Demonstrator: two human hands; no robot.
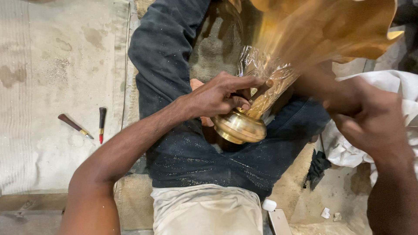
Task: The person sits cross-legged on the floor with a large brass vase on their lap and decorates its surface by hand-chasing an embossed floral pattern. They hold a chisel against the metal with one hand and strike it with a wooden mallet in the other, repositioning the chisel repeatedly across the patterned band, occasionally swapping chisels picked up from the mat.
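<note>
A shiny brass vase (244,124) with a round foot and a wide wavy rim lies tilted across my lap, its foot toward me. My left hand (220,93) grips its narrow neck and presses a small tool with a wooden handle (262,90) against the engraved stem. My right hand (370,117) is at the right, blurred, close to the flared upper part of the vase (331,30); I cannot tell whether it touches it. My legs in dark jeans (174,61) are dusted with fine metal glitter.
Two hand tools with dark wooden handles (75,126) (102,124) lie on a dirty pale mat (56,65) at the left. A white cloth (392,87) lies at the right. A white phone (278,219) and a small white case (269,205) sit near my hip.
</note>
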